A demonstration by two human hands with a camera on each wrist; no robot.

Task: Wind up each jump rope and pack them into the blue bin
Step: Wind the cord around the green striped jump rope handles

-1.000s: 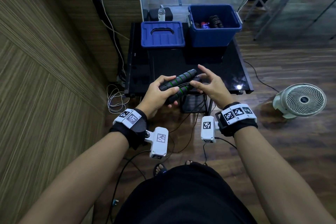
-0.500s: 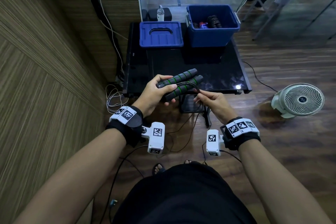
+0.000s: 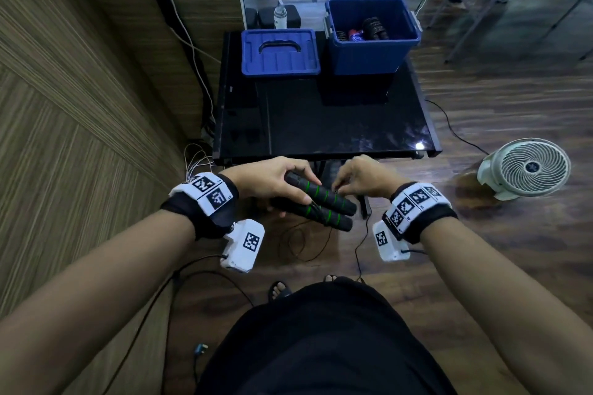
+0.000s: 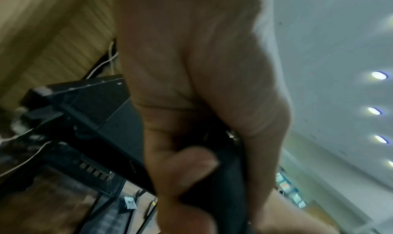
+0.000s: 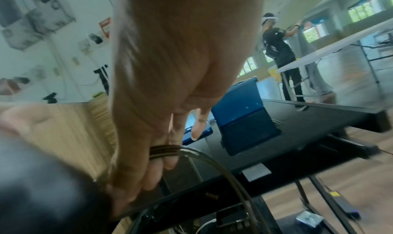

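Black counter (image 3: 321,125) carries blue bin (image 3: 369,54), partly packed; left hand (image 3: 272,181) grips handles (image 3: 321,202), right hand (image 3: 362,178) pinches cord; winding unfinished.

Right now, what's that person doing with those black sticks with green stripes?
Those are jump rope handles. The left hand grips both handles together in front of the black table, while the right hand has the thin rope looped round its fingers, winding it up. The blue bin at the back is open and already holds other ropes.
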